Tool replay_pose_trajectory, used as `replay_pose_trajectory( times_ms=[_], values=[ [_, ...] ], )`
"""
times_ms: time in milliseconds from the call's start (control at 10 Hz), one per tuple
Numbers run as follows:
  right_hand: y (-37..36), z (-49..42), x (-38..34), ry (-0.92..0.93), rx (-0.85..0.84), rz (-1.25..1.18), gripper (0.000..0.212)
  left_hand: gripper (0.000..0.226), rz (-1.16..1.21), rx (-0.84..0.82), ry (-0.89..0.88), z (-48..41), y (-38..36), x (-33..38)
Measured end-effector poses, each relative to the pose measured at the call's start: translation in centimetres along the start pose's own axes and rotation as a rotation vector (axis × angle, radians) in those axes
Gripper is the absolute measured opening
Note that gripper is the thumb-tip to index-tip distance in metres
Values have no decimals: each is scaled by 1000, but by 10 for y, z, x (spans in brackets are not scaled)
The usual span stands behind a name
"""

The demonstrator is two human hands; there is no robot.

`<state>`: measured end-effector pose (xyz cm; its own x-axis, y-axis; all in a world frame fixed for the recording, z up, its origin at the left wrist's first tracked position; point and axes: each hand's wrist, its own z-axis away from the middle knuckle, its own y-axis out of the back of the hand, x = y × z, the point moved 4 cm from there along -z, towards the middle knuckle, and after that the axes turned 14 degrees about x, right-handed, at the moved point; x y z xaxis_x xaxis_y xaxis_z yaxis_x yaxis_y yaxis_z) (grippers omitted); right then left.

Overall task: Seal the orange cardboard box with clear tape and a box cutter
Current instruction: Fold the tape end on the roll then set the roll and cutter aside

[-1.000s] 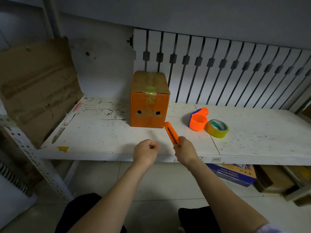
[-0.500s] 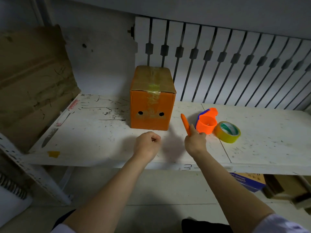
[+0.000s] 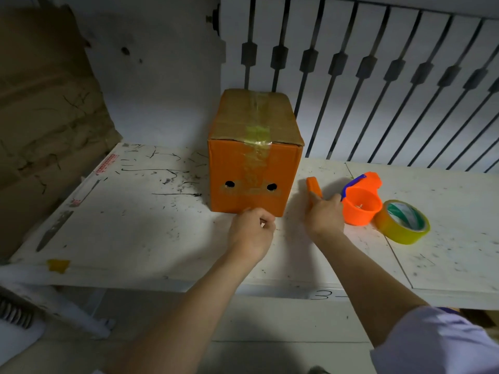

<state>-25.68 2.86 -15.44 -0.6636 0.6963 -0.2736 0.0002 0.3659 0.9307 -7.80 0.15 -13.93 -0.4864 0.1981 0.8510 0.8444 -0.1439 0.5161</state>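
Note:
The orange cardboard box (image 3: 255, 174) stands on the white table (image 3: 140, 233), flaps closed, with a strip of clear tape running over its top and down the front face. My right hand (image 3: 324, 215) is just right of the box, shut on an orange box cutter (image 3: 314, 187) that points up. My left hand (image 3: 252, 233) is a loose fist at the box's lower front edge, holding nothing that I can see. An orange tape dispenser (image 3: 361, 202) and a roll of yellowish clear tape (image 3: 403, 225) lie to the right of my right hand.
A white radiator (image 3: 378, 76) runs behind the table. A large sheet of brown cardboard (image 3: 46, 117) leans at the left. A knife-like blade (image 3: 54, 230) lies near the table's left edge, beside a scrap of yellow tape (image 3: 58, 265).
Both hands have moved forward toward the box. My right hand carried the box cutter up and right, close to the dispenser. The view has drawn nearer.

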Motion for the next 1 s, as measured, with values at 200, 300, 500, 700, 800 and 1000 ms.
replay_pose_trajectory(
  times_ms=[200,300,500,700,800,1000],
  values=[
    [-9,-9,1,41,10,5,71,13,-15,20,-7,-7,-7,-6],
    [-10,-11,4,61,37,56,69,12,-17,21,-6,-8,-10,-6],
    [-14,-11,13,60,58,125,60,10,6,7,2,-7,-15,-7],
    [-12,-10,14,45,58,140,53,10,4,8,1,-5,-13,-6],
    [-5,-8,13,31,35,131,52,11,-1,7,4,-5,-10,-4],
    [24,1,4,62,64,84,41,10,23,37,15,-1,4,4]
  ],
)
